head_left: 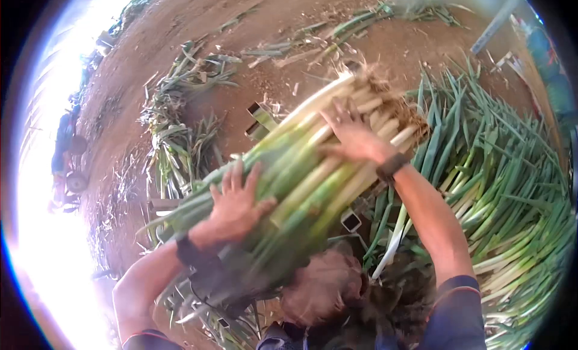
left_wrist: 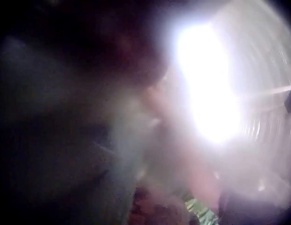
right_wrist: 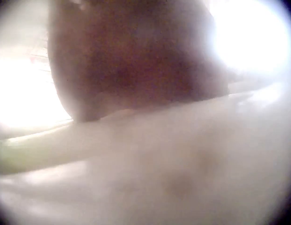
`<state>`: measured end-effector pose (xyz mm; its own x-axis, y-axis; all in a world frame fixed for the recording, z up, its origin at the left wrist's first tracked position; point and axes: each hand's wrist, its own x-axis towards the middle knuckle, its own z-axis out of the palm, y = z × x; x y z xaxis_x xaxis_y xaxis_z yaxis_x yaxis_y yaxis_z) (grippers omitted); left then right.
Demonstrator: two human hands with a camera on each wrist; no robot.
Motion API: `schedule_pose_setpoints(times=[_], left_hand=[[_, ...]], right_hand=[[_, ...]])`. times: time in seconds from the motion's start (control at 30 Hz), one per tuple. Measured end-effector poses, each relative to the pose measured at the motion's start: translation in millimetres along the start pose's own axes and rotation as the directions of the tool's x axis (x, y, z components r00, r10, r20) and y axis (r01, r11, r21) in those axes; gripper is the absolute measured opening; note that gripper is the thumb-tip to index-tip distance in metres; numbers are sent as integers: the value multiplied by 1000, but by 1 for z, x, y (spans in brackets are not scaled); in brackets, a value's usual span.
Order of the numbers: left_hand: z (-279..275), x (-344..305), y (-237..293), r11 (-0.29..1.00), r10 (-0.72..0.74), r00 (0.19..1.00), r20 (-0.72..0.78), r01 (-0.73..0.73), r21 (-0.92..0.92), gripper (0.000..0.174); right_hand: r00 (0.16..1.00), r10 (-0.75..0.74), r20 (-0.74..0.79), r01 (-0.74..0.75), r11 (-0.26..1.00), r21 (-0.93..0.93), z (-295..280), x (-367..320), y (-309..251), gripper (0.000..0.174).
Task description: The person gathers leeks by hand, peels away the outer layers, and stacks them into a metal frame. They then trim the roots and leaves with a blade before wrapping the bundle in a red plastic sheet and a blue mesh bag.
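A thick bundle of long green onions (head_left: 313, 169) lies diagonally in front of me in the head view, roots at the upper right and green leaves at the lower left. My left hand (head_left: 235, 208) rests on the leafy part with its fingers spread. Nearer the roots, my right hand (head_left: 355, 136) lies across the white stalks, fingers extended. In the right wrist view, part of the right hand (right_wrist: 136, 61) looms dark and blurred right above a pale stalk (right_wrist: 47, 152). Glare and blur hide most of the left wrist view.
A large heap of green onions (head_left: 506, 187) covers the ground at the right. Trimmed leaves (head_left: 174, 121) lie in a pile at the left, with more scraps (head_left: 355, 28) on the brown dirt floor. A green metal piece (head_left: 261, 118) sticks out behind the bundle.
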<state>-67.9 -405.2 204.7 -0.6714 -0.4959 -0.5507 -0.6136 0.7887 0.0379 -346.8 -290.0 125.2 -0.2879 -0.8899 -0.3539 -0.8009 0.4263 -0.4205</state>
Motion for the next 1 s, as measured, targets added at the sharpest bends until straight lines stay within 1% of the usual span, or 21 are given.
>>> schedule_pose_setpoints(times=[0.13, 0.17, 0.2, 0.23, 0.27, 0.33, 0.4, 0.43, 0.5, 0.53, 0.57, 0.6, 0.67, 0.7, 0.77, 0.8, 0.87, 0.9, 0.93, 0.97, 1.0], left_hand=[[-18, 14, -17, 990, 29, 1000, 3, -28, -136, 85], [-17, 12, -18, 990, 50, 999, 18, -47, -130, 85], [-13, 11, -18, 995, 60, 998, -20, -62, -78, 85], [-4, 11, -21, 996, 78, 996, -42, -79, -34, 85], [7, 15, -31, 995, 93, 993, -76, -96, -34, 84], [3, 18, -30, 993, 99, 986, -131, -107, -55, 82], [0, 20, -29, 996, 82, 993, -84, -85, -40, 79], [1, 21, -35, 991, 116, 986, -120, -123, -55, 78], [5, 19, -32, 989, 132, 979, -157, -141, -46, 76], [5, 18, -30, 988, 144, 979, -146, -151, -40, 76], [5, 18, -30, 989, 133, 979, -152, -142, -45, 75], [5, 18, -31, 990, 120, 980, -161, -130, -49, 74], [5, 19, -30, 991, 120, 976, -180, -130, -44, 73], [4, 18, -29, 991, 111, 978, -175, -122, -53, 73], [1, 16, -28, 985, 138, 978, -158, -153, -84, 73], [1, 18, -30, 984, 145, 976, -162, -159, -79, 73], [4, 21, -36, 975, 191, 963, -188, -208, -73, 75], [4, 22, -38, 974, 193, 961, -199, -212, -76, 75], [4, 23, -41, 966, 216, 956, -200, -239, -99, 75], [4, 25, -42, 955, 243, 949, -202, -271, -121, 76], [3, 27, -42, 951, 251, 943, -220, -282, -126, 76]], right_hand=[[999, -34, 36, 31, 995, 97, -23, 11, -10, 101], [993, -47, 108, 2, 923, 385, -41, -6, -7, 96], [982, -68, 176, -62, 764, 642, -59, -27, 0, 92], [957, -279, -76, 243, 633, 735, -60, -40, 34, 82], [847, -413, -336, 508, 437, 742, -48, -66, 73, 72], [937, -2, -349, 312, 451, 836, -42, -129, 100, 66], [896, 346, -278, 170, 311, 935, 1, -179, 155, 53], [889, 438, -129, -39, 355, 934, 34, -202, 184, 46], [785, 616, 63, -359, 371, 856, 136, -234, 212, 47], [652, 722, 232, -674, 413, 612, 192, -241, 217, 54], [671, 732, 120, -687, 552, 472, 241, -253, 193, 58], [613, 739, 278, -760, 457, 462, 270, -261, 173, 64], [531, 840, 111, -735, 391, 554, 351, -265, 134, 63], [529, 842, 108, -733, 388, 558, 363, -258, 120, 63], [288, 956, -63, -803, 277, 527, 373, -248, 99, 59], [282, 957, -65, -801, 272, 533, 368, -251, 99, 59], [484, 874, -39, -662, 395, 637, 346, -262, 102, 51], [664, 747, 25, -464, 385, 798, 325, -272, 104, 57], [664, 747, 11, -459, 396, 795, 309, -279, 95, 57], [715, 688, 126, -284, 121, 951, 285, -289, 79, 61], [782, 591, 199, -106, -189, 976, 270, -298, 66, 65]])
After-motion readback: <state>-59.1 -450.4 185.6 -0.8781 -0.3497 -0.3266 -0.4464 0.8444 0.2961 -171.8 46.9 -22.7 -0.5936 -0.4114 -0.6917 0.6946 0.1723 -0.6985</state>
